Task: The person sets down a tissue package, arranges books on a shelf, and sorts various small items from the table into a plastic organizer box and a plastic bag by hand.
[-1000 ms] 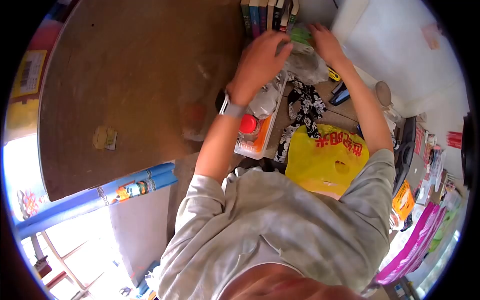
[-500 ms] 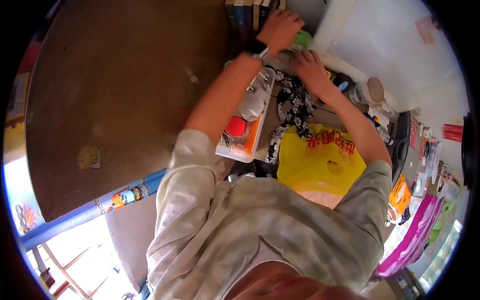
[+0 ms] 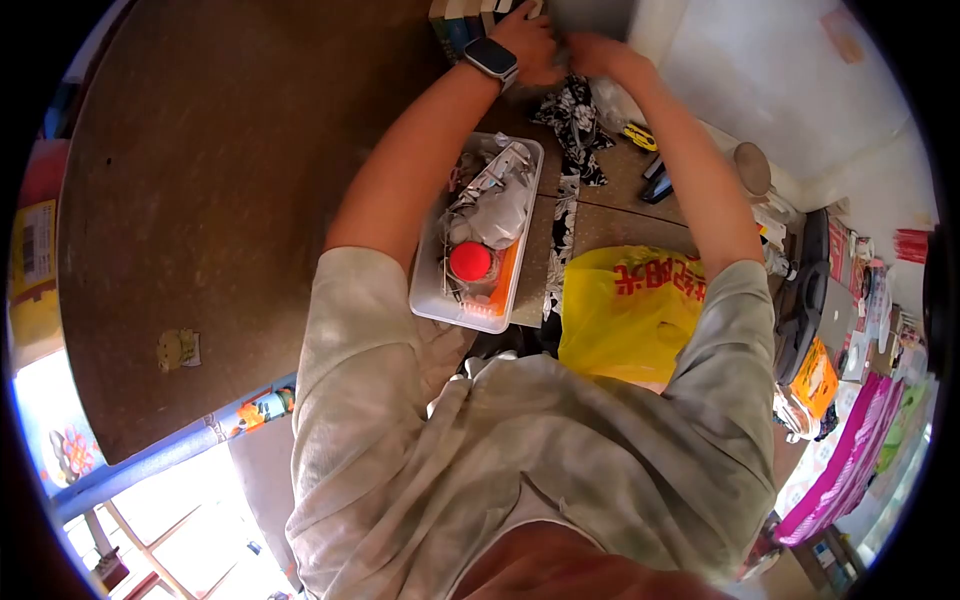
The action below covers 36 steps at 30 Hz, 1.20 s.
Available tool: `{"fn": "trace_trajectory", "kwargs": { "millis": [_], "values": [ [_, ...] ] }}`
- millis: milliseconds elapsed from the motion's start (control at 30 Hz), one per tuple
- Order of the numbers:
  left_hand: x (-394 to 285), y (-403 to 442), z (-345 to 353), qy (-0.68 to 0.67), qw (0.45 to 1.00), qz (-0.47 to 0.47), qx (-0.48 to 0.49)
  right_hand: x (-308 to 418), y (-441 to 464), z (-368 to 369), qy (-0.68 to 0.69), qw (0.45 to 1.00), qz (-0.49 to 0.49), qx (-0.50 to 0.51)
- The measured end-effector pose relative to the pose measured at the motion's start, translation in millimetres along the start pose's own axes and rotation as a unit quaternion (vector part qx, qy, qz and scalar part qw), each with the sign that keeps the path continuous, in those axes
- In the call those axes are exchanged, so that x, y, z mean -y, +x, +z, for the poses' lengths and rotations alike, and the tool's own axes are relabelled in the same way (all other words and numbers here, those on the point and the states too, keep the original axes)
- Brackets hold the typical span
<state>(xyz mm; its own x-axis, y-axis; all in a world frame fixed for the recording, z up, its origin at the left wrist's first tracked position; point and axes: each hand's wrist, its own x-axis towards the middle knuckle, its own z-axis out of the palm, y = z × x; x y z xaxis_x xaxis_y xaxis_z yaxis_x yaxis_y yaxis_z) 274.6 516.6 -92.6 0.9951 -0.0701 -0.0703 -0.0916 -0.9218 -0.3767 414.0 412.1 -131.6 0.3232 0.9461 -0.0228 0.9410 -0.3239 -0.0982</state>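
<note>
Both my hands are up in the far corner, side by side. Left hand (image 3: 528, 48), watch (image 3: 490, 57) on the wrist, is right by the row of books (image 3: 462, 25); one finger reaches along their near ends. Rest of those fingers are bent, and I can't tell if they grip anything. Right hand (image 3: 600, 55) is just beside it, fingers curled toward the left; their tips are blurred, so holding or not: can't tell. Might be something dark pinched between the two hands, but the view there is poor.

Black-and-white flowered cloth (image 3: 575, 125) lies bunched just below my hands, a strip of it running down between the plastic box (image 3: 418, 288) and the yellow bag (image 3: 630, 315). Clear bag (image 3: 617, 105) is right of the cloth, under my right forearm, with the yellow cutter (image 3: 638, 137) near it.

Status, my read: partway. Done: books stand in a row, and the box at the edge of the brown table (image 3: 240, 220) is loaded, with a red lid (image 3: 470, 262) and an orange piece (image 3: 506, 272) in it. Left: cloth, clear bag and cutter all lie loose, nothing folded or boxed.
</note>
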Motion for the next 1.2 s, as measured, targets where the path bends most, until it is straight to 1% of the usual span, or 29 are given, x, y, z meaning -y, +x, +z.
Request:
{"fn": "trace_trajectory", "kwargs": {
  "millis": [33, 67, 100, 167, 200, 267, 333, 367, 400, 433, 467, 533, 567, 633, 700, 767, 800, 833, 867, 900, 933, 967, 1000, 1033, 1067, 1100, 1133, 1167, 1200],
  "values": [
    [0.2, 1.7, 7.8, -0.034, 0.999, -0.011, -0.038, -1.8, 1.1, -4.5, -0.010, 0.999, -0.024, 0.023],
    [0.2, 3.6, 15.7, -0.036, 0.999, -0.012, -0.037, -4.2, 0.9, -8.7, -0.021, 0.998, -0.048, 0.046],
    [-3.4, -3.7, -2.0, -0.010, 1.000, -0.011, -0.016, -2.6, -10.4, -12.2, -0.024, 0.997, -0.050, 0.048],
    [-4.6, -4.4, -3.0, 0.013, 1.000, -0.015, 0.003, 7.5, -50.9, -22.5, 0.019, 0.976, -0.109, -0.190],
    [-3.6, 2.3, 13.3, 0.046, 0.999, -0.019, -0.009, 6.8, -58.9, -28.9, 0.016, 0.975, -0.113, -0.188],
    [-3.7, 3.1, 11.6, 0.079, 0.996, -0.026, -0.021, 2.9, -68.2, -38.0, 0.031, 0.996, -0.089, 0.005],
    [-10.4, -7.1, -20.5, 0.027, 0.998, -0.047, 0.037, 0.8, -72.9, -37.2, 0.004, 0.996, -0.088, -0.005],
    [-10.4, -2.1, -8.0, 0.027, 0.998, -0.047, 0.037, 0.6, -74.7, -35.9, -0.019, 0.996, -0.086, -0.015],
    [-9.5, 6.5, 14.1, 0.015, 0.998, -0.056, -0.016, 3.0, -71.3, -34.1, -0.019, 0.996, -0.085, -0.015],
    [-10.0, 7.8, 15.1, 0.005, 0.995, -0.066, -0.069, 7.3, -61.7, -31.9, -0.057, 0.994, -0.049, -0.081],
    [-10.5, 11.4, 15.5, 0.006, 0.995, -0.064, -0.070, 11.0, -52.4, -29.7, -0.095, 0.985, -0.013, -0.146],
    [-13.2, 5.4, -12.5, 0.027, 0.995, -0.070, 0.070, 15.2, -34.7, -23.2, -0.088, 0.984, 0.010, -0.155],
    [-14.7, 8.9, -0.9, 0.031, 0.995, -0.069, 0.070, 16.3, -25.6, -19.8, -0.080, 0.983, 0.031, -0.162],
    [-18.7, 16.5, 32.2, 0.086, 0.970, -0.132, -0.185, 2.0, -2.6, 6.6, -0.051, 0.985, 0.036, -0.161],
    [-22.1, 4.9, 24.3, 0.074, 0.968, -0.125, -0.205, -10.3, 18.4, 21.0, -0.023, 0.986, 0.040, -0.159],
    [-19.3, -1.5, 26.0, 0.060, 0.965, -0.119, -0.224, -16.2, 33.9, 26.7, 0.027, 0.995, 0.075, -0.058],
    [-16.4, -2.5, 30.9, 0.118, 0.963, -0.098, -0.220, -22.2, 42.3, 30.6, 0.028, 0.995, 0.075, -0.059],
    [-14.7, -3.4, 34.0, 0.173, 0.958, -0.079, -0.215, -27.2, 48.9, 32.1, 0.058, 0.997, 0.043, 0.002],
    [-13.9, -2.9, 36.6, 0.173, 0.958, -0.081, -0.214, -31.1, 54.2, 35.0, 0.086, 0.994, 0.009, 0.063],
    [-14.3, -3.9, 33.3, 0.167, 0.962, -0.082, -0.201, -25.2, 49.5, 25.6, 0.084, 0.994, 0.008, 0.064],
    [-15.6, -5.1, 30.6, 0.160, 0.966, -0.082, -0.187, -18.9, 40.9, 13.7, 0.120, 0.983, -0.008, 0.140],
    [-15.9, -5.8, 27.0, 0.160, 0.965, -0.083, -0.188, -11.8, 32.5, 4.6, 0.136, 0.975, -0.016, 0.175],
    [-15.2, -3.7, 27.6, 0.167, 0.970, -0.082, -0.154, -8.5, 26.8, -0.3, 0.153, 0.965, -0.022, 0.211],
    [-16.3, -4.0, 25.3, 0.173, 0.975, -0.080, -0.118, -10.3, 22.1, 9.7, 0.168, 0.974, -0.060, 0.144],
    [-17.4, -5.7, 22.9, 0.173, 0.975, -0.079, -0.118, -12.0, 17.9, 19.3, 0.182, 0.976, -0.096, 0.075],
    [-16.7, -6.3, 21.2, 0.165, 0.973, -0.082, -0.140, -9.9, 10.7, 21.7, 0.181, 0.976, -0.094, 0.072],
    [-16.0, -6.9, 16.6, 0.156, 0.971, -0.086, -0.161, -6.1, 0.9, 22.3, 0.176, 0.981, -0.080, 0.033],
    [-16.6, -6.5, 12.0, 0.159, 0.970, -0.083, -0.164, -2.4, -7.5, 22.5, 0.172, 0.983, -0.064, -0.006],
    [-16.8, -4.6, 3.4, 0.151, 0.977, -0.076, -0.129, -1.3, -11.1, 20.9, 0.171, 0.983, -0.061, -0.011]
  ]
}}
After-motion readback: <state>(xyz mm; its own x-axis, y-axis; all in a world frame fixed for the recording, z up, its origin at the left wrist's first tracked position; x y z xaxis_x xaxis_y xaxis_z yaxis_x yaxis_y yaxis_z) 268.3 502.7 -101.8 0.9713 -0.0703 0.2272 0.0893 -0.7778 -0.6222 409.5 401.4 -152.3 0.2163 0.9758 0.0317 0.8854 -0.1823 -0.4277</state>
